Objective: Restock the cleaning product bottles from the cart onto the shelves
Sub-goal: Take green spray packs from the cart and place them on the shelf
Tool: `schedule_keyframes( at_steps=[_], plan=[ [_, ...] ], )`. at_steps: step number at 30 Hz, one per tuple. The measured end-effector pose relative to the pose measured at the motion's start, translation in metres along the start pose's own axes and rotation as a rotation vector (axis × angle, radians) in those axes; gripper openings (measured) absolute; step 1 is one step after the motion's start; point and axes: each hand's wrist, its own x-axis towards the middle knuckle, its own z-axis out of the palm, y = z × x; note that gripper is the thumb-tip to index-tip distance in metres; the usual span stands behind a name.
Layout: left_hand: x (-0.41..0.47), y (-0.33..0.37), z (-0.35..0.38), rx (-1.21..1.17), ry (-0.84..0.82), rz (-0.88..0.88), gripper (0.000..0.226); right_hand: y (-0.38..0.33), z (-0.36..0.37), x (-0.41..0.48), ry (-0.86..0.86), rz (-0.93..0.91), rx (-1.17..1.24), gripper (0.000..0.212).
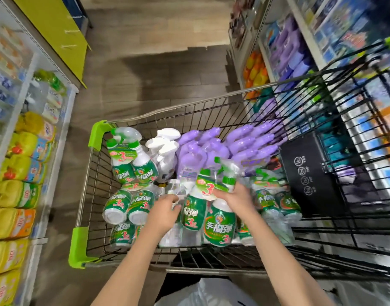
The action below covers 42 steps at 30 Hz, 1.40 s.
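Note:
A wire shopping cart [145, 114] with lime green corners holds several green-and-white spray bottle packs, white spray bottles [165, 142] and purple bottles [211, 144]. My right hand [232, 198] grips the neck of a twin pack of green spray bottles [211, 208], lifted a little above the others. My left hand [164, 209] reaches into the cart beside that pack, its fingers curled on a clear wrapped bottle [178, 193]. More green packs lie at the cart's left [127, 206] and right [275, 202], and one stands at the far left corner [132, 160].
Shelves of yellow packets [17, 195] run along the left. Shelves with purple, orange and blue products [289, 51] run along the right. A black panel [309, 175] sits in the cart's right side. Wood-look floor [156, 62] stretches ahead. A white bag [207, 292] lies below the cart handle.

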Motion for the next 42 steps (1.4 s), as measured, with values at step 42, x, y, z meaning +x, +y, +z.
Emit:
schedule_keyframes(
  at_steps=[42],
  plan=[
    [0.030,0.098,0.125,-0.469,-0.125,-0.379,0.028,0.052,-0.178,-0.035,0.363,0.132,-0.224,0.052]
  ],
)
